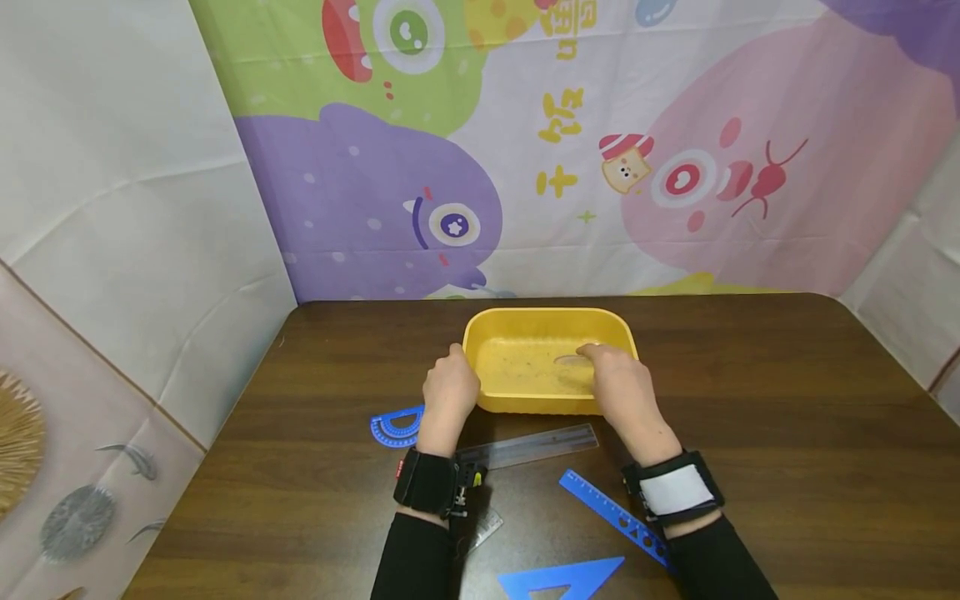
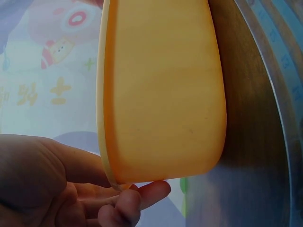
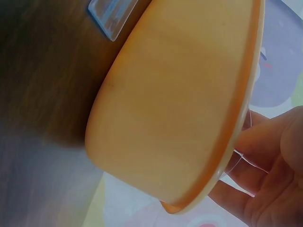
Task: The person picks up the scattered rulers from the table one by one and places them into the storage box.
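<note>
A shallow yellow plastic basin (image 1: 536, 403) stands near the table's far edge. My left hand (image 1: 452, 385) grips its left end at the rim; in the left wrist view, fingers (image 2: 154, 193) curl beneath the rim's corner. Over the basin's right side, my right hand (image 1: 624, 392) reaches in and pinches a clear plastic protractor (image 1: 572, 360), of which a curved edge shows. Fine tick marks on the protractor (image 3: 230, 166) appear between the fingers in the right wrist view; most of it is hidden behind the basin's rim and the hand.
In front of the basin lies a clear ruler (image 1: 536, 447). A blue protractor (image 1: 393, 428) sits beside the left wrist. Nearer are a blue ruler (image 1: 611, 512) by the right wrist, a blue set square (image 1: 558, 577) and a clear marked piece (image 1: 486, 527), partly covered by the left arm.
</note>
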Motion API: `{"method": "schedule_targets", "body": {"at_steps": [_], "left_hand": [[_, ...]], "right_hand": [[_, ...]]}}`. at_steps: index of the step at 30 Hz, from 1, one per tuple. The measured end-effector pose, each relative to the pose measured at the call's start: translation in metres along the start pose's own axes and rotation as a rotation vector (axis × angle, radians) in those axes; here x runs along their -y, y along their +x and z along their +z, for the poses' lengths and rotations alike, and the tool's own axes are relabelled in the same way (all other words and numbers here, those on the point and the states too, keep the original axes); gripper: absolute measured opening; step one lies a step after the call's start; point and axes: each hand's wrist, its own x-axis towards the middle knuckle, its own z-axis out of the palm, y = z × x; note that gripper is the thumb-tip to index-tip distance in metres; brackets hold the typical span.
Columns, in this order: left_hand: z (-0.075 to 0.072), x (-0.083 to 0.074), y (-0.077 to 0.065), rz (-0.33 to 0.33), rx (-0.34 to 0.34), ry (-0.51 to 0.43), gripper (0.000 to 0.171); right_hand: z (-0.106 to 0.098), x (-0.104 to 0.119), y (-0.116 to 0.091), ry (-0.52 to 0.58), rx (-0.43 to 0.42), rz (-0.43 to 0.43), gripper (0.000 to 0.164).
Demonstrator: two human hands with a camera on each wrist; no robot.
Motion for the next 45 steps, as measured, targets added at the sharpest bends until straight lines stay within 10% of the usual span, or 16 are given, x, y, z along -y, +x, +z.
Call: {"method": "schedule_targets", "body": {"at_steps": [45], "left_hand": [[0.000, 0.001, 0.000, 0.011, -0.014, 0.013, 0.027]], "right_hand": [[0.012, 0.010, -0.004, -0.032, 0.175, -0.064, 0.030]]}}
